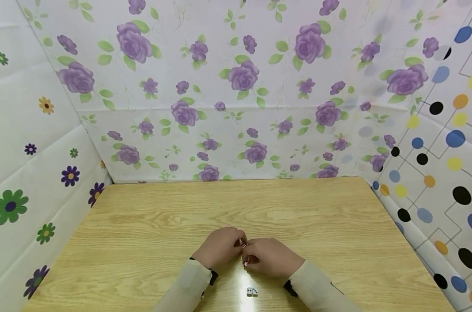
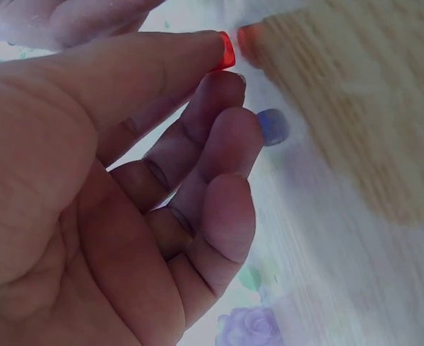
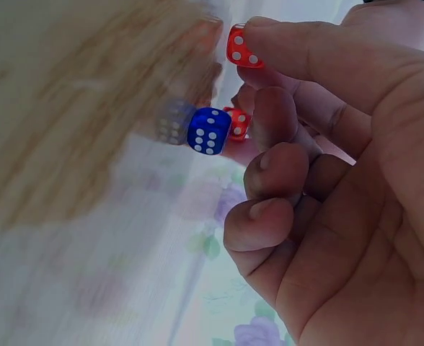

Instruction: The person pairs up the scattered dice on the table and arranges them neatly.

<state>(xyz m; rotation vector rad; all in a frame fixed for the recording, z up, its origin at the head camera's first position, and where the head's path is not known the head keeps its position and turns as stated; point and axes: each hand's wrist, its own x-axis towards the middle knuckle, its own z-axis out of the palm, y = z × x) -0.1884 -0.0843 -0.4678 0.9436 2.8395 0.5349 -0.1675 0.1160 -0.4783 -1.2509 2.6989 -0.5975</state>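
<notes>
Near the front middle of the table my left hand (image 1: pixel 222 247) and right hand (image 1: pixel 272 258) are close together. The right thumb and a finger pinch a red die (image 3: pixel 244 47) with white dots, low over the wood. My left thumb holds another red die (image 2: pixel 228 52) at its tip, partly hidden by the thumb. A blue die (image 3: pixel 210 131) sits on the table by the right fingertips, with a red die (image 3: pixel 239 124) partly hidden behind it. The blue die also peeks out past the left fingertips in the left wrist view.
Two white dice (image 1: pixel 252 292) with dark dots lie side by side on the wooden table (image 1: pixel 142 225), nearer the front edge. Floral cloth walls (image 1: pixel 243 78) rise behind the table, with patterned cloths at left and right. The glossy tabletop shows reflections.
</notes>
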